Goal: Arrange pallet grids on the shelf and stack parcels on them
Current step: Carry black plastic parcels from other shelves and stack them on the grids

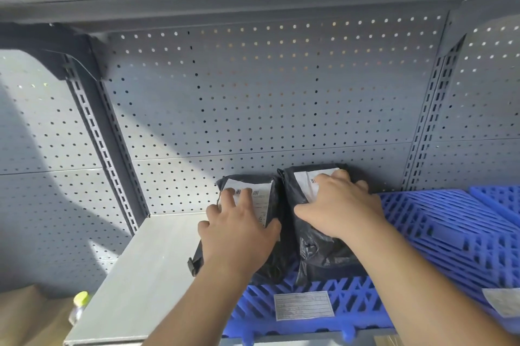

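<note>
Two black plastic-wrapped parcels with white labels lie side by side on a blue pallet grid (323,293), up against the shelf's back panel. My left hand (239,229) spans the left parcel (264,199), fingers spread over its top and thumb round its right edge. The right parcel (318,250) is gripped by my right hand (340,207), thumb on its left side and fingers over its far end. The left parcel overhangs the grid's left edge onto the bare shelf board.
A grey shelf board (146,261) extends left of the grid. More blue pallet grids (450,233) lie to the right, overlapping. A perforated grey back panel (253,92) and another shelf close in overhead. Below left stand a bottle with a yellow-green cap (80,306) and brown cardboard (25,317).
</note>
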Action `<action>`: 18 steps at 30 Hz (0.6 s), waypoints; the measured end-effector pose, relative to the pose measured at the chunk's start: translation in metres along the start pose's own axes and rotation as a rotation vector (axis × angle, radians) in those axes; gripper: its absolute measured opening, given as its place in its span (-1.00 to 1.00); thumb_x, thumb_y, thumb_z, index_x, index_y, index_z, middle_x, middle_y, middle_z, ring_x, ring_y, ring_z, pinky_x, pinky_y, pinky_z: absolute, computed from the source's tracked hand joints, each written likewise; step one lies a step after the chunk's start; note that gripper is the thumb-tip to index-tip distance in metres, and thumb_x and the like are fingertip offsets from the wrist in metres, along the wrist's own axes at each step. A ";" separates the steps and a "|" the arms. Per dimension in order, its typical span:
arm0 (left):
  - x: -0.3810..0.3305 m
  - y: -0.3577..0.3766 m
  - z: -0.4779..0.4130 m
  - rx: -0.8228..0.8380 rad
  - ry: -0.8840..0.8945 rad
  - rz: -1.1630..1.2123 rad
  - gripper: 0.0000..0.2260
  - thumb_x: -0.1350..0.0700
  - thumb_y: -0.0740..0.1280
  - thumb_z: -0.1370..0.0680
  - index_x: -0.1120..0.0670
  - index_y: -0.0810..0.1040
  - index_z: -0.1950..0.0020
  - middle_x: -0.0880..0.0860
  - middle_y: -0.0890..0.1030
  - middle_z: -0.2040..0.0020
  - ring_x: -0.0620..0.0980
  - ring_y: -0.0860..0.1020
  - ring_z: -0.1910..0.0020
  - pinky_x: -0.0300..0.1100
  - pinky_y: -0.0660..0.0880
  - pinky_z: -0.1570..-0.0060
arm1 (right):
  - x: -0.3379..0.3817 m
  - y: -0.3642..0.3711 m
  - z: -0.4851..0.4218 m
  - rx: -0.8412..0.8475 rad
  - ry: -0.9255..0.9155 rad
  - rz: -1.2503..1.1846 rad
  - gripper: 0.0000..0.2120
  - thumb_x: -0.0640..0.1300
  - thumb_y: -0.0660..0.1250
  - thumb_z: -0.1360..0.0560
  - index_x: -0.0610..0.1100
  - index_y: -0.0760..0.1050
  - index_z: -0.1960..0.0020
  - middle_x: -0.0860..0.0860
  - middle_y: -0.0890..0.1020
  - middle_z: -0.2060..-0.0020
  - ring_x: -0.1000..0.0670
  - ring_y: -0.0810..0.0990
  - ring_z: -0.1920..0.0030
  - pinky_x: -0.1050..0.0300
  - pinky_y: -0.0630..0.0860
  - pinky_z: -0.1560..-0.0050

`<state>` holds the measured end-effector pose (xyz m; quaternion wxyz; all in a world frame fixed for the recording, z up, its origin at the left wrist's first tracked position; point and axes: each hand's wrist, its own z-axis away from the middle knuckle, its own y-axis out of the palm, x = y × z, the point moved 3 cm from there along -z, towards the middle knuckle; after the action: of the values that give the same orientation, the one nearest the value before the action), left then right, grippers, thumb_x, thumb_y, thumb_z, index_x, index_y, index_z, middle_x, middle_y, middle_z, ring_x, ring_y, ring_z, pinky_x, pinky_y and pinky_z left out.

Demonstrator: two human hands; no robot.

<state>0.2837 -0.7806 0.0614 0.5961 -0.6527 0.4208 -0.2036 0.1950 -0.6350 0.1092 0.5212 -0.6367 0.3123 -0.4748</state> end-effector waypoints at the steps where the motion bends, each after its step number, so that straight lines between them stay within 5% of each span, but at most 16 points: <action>1: 0.001 0.001 0.000 0.013 -0.005 -0.002 -0.35 -0.38 0.18 -0.49 -0.11 0.21 -0.49 0.00 0.22 -0.50 0.17 0.34 -0.34 0.07 0.34 -0.21 | 0.001 0.002 0.000 0.003 -0.001 0.002 -0.51 0.24 0.28 -0.35 0.01 0.42 -0.19 -0.03 0.38 -0.25 -0.22 0.37 -0.22 -0.16 0.43 -0.15; 10: 0.006 0.005 -0.002 0.071 0.002 0.120 -0.35 -0.45 0.05 -0.52 -0.17 0.23 -0.54 -0.02 0.23 -0.55 0.16 0.24 -0.49 0.12 0.27 -0.39 | 0.000 0.006 0.002 -0.010 0.005 0.022 -0.29 0.44 0.06 -0.49 0.08 0.24 -0.52 0.01 0.25 -0.51 -0.21 0.23 -0.47 -0.29 0.25 -0.35; 14: 0.003 -0.004 -0.005 0.016 0.045 0.159 -0.36 -0.44 0.03 -0.54 -0.19 0.25 -0.55 -0.02 0.22 -0.58 0.13 0.11 -0.58 0.19 0.10 -0.51 | -0.008 -0.001 0.012 -0.113 0.022 -0.008 -0.32 0.44 -0.04 -0.51 0.12 0.24 -0.50 0.05 0.28 -0.50 -0.18 0.25 -0.46 -0.30 0.24 -0.38; 18: -0.019 -0.012 -0.002 -0.085 0.154 0.212 -0.39 -0.38 0.10 -0.54 -0.13 0.33 -0.52 0.04 0.36 -0.49 0.15 0.22 -0.53 0.15 0.19 -0.47 | -0.026 -0.007 0.024 -0.206 0.055 -0.046 -0.36 0.41 -0.01 -0.53 0.13 0.23 -0.50 0.05 0.31 -0.49 -0.17 0.29 -0.44 -0.27 0.26 -0.37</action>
<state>0.2751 -0.7674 0.0780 0.5521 -0.6116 0.5403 -0.1708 0.2074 -0.6012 0.1083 0.4330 -0.6806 0.3591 -0.4694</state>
